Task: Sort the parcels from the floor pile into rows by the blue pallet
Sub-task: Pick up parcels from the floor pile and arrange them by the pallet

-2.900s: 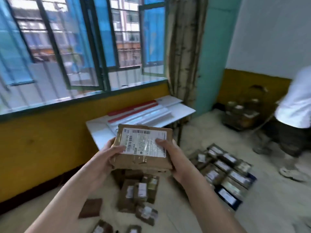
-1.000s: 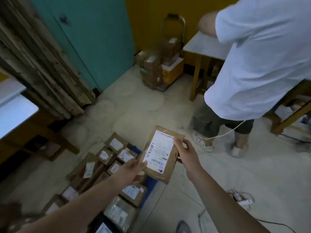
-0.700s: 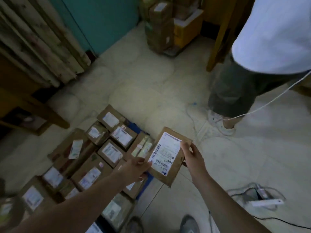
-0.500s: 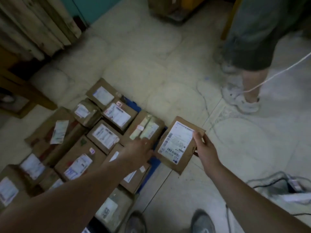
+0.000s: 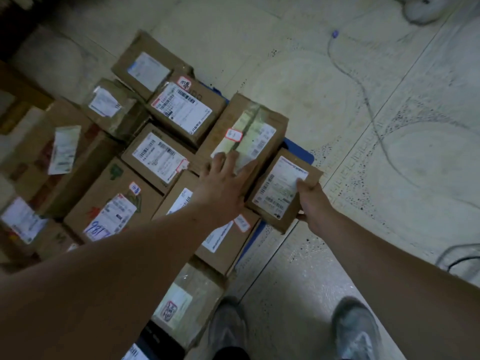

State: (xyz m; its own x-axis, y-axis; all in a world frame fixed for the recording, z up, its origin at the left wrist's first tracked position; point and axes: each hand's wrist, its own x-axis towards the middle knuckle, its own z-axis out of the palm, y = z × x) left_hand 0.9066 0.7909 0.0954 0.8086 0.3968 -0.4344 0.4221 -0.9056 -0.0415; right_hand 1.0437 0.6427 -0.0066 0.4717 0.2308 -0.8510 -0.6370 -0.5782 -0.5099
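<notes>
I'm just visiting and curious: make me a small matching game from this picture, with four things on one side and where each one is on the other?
Things:
1. left hand
2. right hand
3. grey shoes
4. cable

Places:
A. bottom edge of the view
B. flat on the taped parcel
C. winding over the bare floor
D. gripping the parcel with the white label

Pairs: 1-B, 2-D, 3-A, 4-C

Parcels [image 5: 181, 110] crowd left (floor [image 5: 389, 165] right free).
</notes>
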